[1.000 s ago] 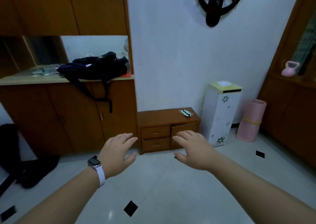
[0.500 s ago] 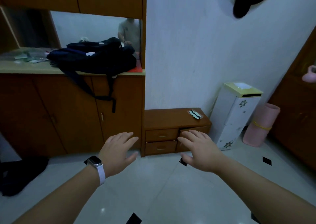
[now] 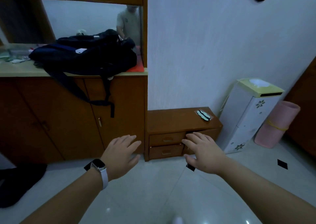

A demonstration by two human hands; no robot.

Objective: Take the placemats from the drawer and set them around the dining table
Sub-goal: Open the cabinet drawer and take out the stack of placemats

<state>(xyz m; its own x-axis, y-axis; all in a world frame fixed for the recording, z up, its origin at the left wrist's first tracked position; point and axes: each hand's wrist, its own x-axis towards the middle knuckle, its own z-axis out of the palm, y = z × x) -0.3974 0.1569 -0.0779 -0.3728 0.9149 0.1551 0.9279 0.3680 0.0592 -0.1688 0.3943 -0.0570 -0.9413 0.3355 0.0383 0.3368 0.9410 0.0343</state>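
Wooden and low, the small cabinet (image 3: 171, 119) stands against the white wall, just beside the taller cupboard (image 3: 59, 117) on its left. Its two left drawers are both pushed in, the upper drawer (image 3: 166, 139) directly above the lower drawer (image 3: 165, 152). The placemats are not to be seen, so you cannot tell which compartment holds them. The right-hand section of the cabinet may be slightly ajar along its top edge, though your hand and the dim light make that hard to judge.

Your left hand (image 3: 119, 157) is held out palm down, its fingers straight and a little spread, holding nothing; a watch (image 3: 98, 166) on a pale strap sits on that wrist. Your right hand (image 3: 203, 152) is out the same way, fingers loose and apart, nothing in it. In the view it overlaps the cabinet's right section, but you cannot tell whether it touches the wood.

On the cabinet top, near the right rear corner, lies a small black-and-white object (image 3: 203, 115). To the right stands a white unit (image 3: 246, 121) with flower prints, and a pink rolled mat (image 3: 273, 127) leans beside it. A dark backpack (image 3: 85, 59) lies on the cupboard's counter (image 3: 17, 70), its straps hanging down over the doors.
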